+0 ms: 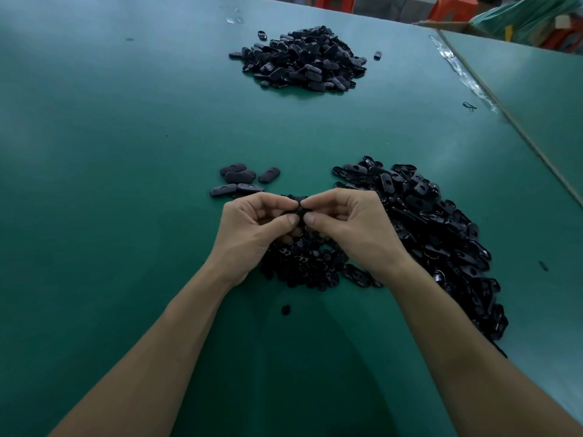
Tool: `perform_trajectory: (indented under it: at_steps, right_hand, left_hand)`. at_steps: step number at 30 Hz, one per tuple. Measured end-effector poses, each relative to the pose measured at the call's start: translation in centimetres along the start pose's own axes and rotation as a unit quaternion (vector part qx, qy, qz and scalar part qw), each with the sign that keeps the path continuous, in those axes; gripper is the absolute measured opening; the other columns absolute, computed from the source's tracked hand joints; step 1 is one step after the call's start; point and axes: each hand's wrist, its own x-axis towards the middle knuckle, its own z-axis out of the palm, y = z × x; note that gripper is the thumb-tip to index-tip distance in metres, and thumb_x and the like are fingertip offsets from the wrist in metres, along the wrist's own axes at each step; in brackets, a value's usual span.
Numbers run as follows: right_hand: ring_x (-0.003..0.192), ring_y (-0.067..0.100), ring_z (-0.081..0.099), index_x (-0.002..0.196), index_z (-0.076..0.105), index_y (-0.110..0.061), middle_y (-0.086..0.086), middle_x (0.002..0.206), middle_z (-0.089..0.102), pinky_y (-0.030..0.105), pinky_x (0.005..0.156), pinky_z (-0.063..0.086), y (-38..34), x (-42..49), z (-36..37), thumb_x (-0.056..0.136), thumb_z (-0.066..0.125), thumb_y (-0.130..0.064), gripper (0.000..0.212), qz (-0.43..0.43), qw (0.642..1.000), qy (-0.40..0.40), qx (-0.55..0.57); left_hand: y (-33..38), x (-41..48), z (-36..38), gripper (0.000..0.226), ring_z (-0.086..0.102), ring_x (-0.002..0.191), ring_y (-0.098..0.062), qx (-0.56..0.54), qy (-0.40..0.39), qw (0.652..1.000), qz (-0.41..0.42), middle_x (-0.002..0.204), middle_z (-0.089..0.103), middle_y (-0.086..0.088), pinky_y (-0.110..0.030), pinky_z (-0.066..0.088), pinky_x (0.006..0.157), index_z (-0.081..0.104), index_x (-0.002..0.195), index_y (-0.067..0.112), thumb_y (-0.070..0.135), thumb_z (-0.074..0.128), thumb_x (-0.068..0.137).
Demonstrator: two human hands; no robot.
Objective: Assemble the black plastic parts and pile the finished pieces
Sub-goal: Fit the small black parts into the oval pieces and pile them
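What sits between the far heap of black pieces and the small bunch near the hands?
Nothing: the head view shows only bare green table between the far heap and the small bunch.

Green tabletop runs under and all round the fingers. Far ahead, slightly left: crumpled clear film scrap, lying flat. Ahead-right: a seam with crinkled clear tape along it, second green tabletop beyond. Past the far edge, well ahead and right: orange-red stools, cardboard box, bundle of pale green sheeting. Details there blurred.
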Motion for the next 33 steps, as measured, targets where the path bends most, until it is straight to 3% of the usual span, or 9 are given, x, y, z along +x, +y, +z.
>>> perform_trajectory:
  at_steps: [3,11,17,28,33]
  right_hand:
    - [0.076,0.009,0.073,0.091,0.077,-0.021,-0.004,0.081,0.077,0.020,0.071,0.054,-0.1,0.3,-0.3,0.083,0.080,-0.007,0.016,0.010,1.000,-0.008,-0.015]
    - [0.070,0.006,0.072,0.083,0.076,-0.022,-0.004,0.073,0.075,0.025,0.073,0.059,-0.7,0.6,-0.8,0.080,0.081,-0.011,0.012,0.020,0.995,-0.011,-0.094]
    - [0.063,-0.001,0.068,0.077,0.074,-0.025,-0.009,0.067,0.073,0.016,0.063,0.053,-0.7,0.6,-0.1,0.077,0.080,-0.012,0.015,-0.001,0.990,0.023,-0.137]
    - [0.068,0.006,0.072,0.081,0.076,-0.026,-0.006,0.072,0.075,0.023,0.067,0.054,-0.1,0.0,-0.2,0.080,0.081,-0.012,0.015,0.011,0.997,0.017,-0.080]
    - [0.068,0.011,0.072,0.091,0.076,-0.022,-0.001,0.074,0.076,0.018,0.063,0.052,0.3,-0.3,-0.6,0.089,0.074,-0.014,0.009,0.028,0.999,0.019,-0.040]
  left_hand:
    - [0.0,0.0,0.0,0.024,0.070,0.062,-0.011,-0.001,0.001,1.000,-0.002,0.071,0.074,-0.004,-0.019,0.054,0.058,0.076,0.082,0.020,-0.004,0.074,0.082]
    - [-0.1,0.0,0.2,0.022,0.073,0.066,-0.016,0.012,0.007,1.000,-0.009,0.073,0.075,-0.006,-0.021,0.057,0.061,0.074,0.084,0.016,-0.006,0.075,0.081]
    - [-0.2,0.1,0.3,0.024,0.071,0.064,-0.013,0.031,0.017,0.999,-0.012,0.073,0.075,-0.003,-0.021,0.058,0.063,0.073,0.089,0.013,-0.008,0.076,0.079]
    - [-0.3,0.1,0.1,0.027,0.072,0.061,-0.018,0.038,0.021,0.999,-0.019,0.071,0.075,-0.008,-0.022,0.057,0.060,0.077,0.081,0.021,-0.006,0.079,0.078]
    - [-0.1,0.0,0.5,0.019,0.073,0.066,-0.018,0.025,0.020,0.999,-0.005,0.076,0.076,-0.009,-0.022,0.058,0.062,0.076,0.085,0.016,-0.002,0.079,0.079]
